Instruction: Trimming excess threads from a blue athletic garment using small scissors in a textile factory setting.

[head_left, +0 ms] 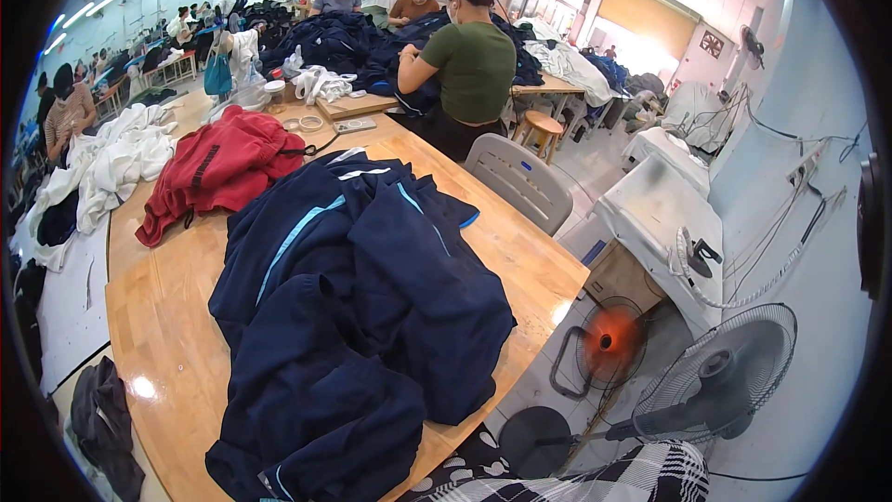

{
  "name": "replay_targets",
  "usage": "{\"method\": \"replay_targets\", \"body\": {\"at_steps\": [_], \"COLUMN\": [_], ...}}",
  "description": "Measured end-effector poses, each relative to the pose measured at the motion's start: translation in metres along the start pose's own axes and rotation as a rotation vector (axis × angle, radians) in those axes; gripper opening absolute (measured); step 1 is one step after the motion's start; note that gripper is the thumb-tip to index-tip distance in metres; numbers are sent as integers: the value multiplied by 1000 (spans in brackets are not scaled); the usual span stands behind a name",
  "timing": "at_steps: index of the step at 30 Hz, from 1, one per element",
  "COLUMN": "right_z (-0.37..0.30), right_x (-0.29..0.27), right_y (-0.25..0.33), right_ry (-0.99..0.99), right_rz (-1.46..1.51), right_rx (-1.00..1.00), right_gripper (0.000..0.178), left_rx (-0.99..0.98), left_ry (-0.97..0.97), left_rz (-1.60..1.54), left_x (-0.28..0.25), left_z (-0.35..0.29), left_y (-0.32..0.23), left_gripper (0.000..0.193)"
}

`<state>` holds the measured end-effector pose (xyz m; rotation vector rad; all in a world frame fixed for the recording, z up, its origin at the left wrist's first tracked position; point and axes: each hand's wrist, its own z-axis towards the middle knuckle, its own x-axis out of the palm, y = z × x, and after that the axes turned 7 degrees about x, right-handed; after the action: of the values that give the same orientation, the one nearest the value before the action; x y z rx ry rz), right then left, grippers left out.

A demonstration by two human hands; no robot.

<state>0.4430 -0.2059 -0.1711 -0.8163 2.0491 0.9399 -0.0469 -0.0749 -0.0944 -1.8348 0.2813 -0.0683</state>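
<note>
Neither of my hands shows in the head view. A loose heap of navy garments (372, 297) with light blue and white stripes lies in front of me on the wooden table (163, 353). Its folds spread down to the near edge, and which garment is which cannot be told. Just beyond it, to the left, a crumpled red garment (223, 163) with dark lettering rests on the tabletop. Black-and-white patterned cloth (641, 474) shows at the lower edge, by the table's near right corner.
A grey chair (520, 181) stands against the table's right side. To the right are two fans (715, 381), an ironing table (655, 204) and a hose. Beyond, a person in a green top (469, 65) works among navy piles. White garments (125, 153) lie at the left.
</note>
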Motion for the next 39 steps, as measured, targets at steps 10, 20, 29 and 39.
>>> {"method": "replay_targets", "body": {"at_steps": [10,20,29,39], "right_z": [-16,-43,3,58], "right_x": [-19,-28,-26,-63], "right_y": [-9,-4,45,201], "right_ry": [61,496,738,390], "right_rz": [-108,-317,-444,100], "right_rx": [-24,-146,-371,-414], "right_gripper": [12,13,14,18], "left_rx": [-124,-551,-636,-688], "left_ry": [146,38,-13,-22], "left_rz": [-115,-318,-412,-593], "left_x": [13,26,37,42], "left_z": [4,-140,-199,-218], "left_y": [20,52,83,115], "left_gripper": [17,13,15,6]}}
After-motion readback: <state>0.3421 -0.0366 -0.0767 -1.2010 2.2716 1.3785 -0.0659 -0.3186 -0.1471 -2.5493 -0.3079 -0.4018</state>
